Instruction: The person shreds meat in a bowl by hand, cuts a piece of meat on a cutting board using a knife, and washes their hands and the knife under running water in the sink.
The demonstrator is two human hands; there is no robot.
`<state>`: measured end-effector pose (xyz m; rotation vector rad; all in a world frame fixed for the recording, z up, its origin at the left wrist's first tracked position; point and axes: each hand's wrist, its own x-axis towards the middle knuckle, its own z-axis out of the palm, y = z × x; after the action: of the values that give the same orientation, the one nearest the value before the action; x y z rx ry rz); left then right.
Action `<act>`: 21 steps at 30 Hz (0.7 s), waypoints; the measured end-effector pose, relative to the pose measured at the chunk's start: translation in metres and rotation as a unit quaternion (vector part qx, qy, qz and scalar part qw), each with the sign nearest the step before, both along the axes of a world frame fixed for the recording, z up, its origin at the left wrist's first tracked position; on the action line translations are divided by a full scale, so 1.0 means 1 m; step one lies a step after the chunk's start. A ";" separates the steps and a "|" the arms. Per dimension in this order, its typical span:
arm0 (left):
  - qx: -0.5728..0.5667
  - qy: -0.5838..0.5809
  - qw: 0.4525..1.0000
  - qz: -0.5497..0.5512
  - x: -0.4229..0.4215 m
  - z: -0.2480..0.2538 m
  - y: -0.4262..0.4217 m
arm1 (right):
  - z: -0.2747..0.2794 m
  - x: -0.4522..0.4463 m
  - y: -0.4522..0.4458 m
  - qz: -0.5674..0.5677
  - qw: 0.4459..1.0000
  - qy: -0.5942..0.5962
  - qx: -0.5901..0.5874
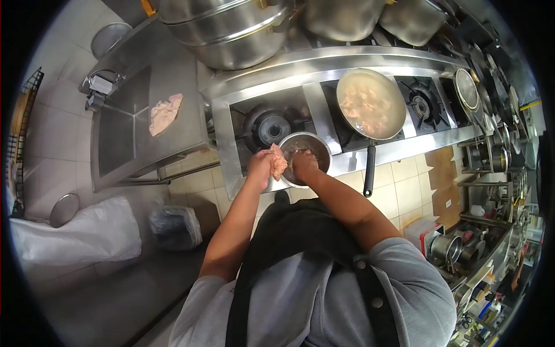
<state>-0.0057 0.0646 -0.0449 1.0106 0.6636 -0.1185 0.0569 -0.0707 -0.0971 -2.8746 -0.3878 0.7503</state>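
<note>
My left hand (261,168) is closed around a lump of pink raw minced meat (278,162), held at the left rim of a steel pot (328,151). Inside that pot is my right hand (304,165), its fingers bunched and pointing down; whatever they grip is hidden. The pot sits at the front edge of the stove, below the left burner (273,129). On the middle burner stands a frying pan (399,118) of cloudy liquid, with pale pink meat pieces (367,105) in it. Its black handle (370,170) sticks out toward me.
Large steel pots (222,43) line the back of the stove. A crumpled pink cloth (166,114) lies on the steel counter (124,147) at left. Right of the pan is another burner (422,106), then strainers (466,90). A lined bin (175,227) stands on the floor.
</note>
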 end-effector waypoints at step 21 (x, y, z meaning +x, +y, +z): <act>0.028 -0.007 0.999 -0.044 -0.013 -0.021 0.001 | 0.014 -0.004 -0.022 0.216 0.972 0.050 0.082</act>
<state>-0.0187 0.0658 -0.0663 1.0933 0.6129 -0.1708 0.0532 -0.0929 -0.0834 -2.6084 -1.0293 0.8738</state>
